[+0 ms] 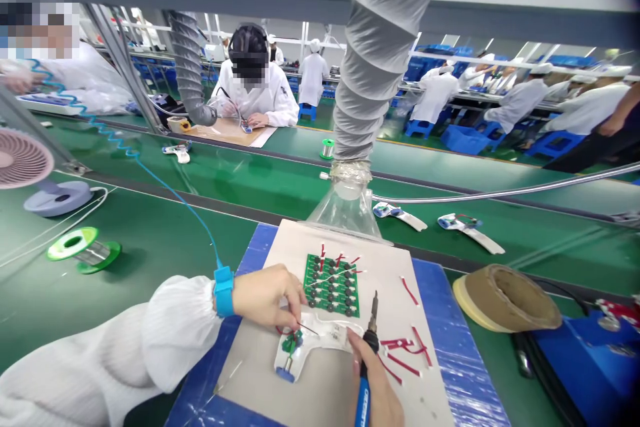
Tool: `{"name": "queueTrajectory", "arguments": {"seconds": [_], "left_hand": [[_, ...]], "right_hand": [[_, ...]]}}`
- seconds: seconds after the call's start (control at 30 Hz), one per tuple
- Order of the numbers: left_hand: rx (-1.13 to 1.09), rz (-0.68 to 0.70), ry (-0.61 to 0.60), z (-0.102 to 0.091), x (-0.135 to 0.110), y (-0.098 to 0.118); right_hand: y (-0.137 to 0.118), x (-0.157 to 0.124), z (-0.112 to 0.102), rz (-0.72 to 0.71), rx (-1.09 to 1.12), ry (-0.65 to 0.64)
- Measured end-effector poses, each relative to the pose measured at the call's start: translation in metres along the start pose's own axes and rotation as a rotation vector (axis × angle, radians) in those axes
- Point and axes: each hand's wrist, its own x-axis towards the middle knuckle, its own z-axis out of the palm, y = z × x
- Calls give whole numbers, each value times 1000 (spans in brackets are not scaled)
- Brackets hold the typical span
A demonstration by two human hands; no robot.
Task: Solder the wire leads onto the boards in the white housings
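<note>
Left hand (pixel 265 297) pinches a thin wire (pixel 309 329) between thumb and fingertips, close above a white plastic housing (pixel 325 340) lying on a pale board (pixel 310 373). Right hand (pixel 376 390) grips a blue-handled soldering iron (pixel 371 340) like a pen, its tip angled up and clear of the housing. Just beyond lies a green circuit board (pixel 330 283) set with dark components, and cut red wires (pixel 403 353) sit to the right. A blue wrist strap (pixel 224 290) circles the left wrist, and a solder spool (pixel 83 250) rests on the green worktop (pixel 150 213).
</note>
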Motion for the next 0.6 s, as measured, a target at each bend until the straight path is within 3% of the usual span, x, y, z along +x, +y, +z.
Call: {"name": "queueTrajectory", "arguments": {"seconds": [0.13,0.23,0.3,0.43,0.6], "left_hand": [[48,-199,-39,5,0,5],[16,-342,23,20,12,6],[-121,-424,72,33,20,4],[-427,-508,212,58,26,-4],[-299,-522,335,76,23,-6]], "right_hand": [[0,-2,-2,23,62,-63],[3,-1,-4,78,88,-127],[5,0,-6,97,87,-127],[4,0,-10,-11,113,-11],[9,-7,-14,-73,104,233]]}}
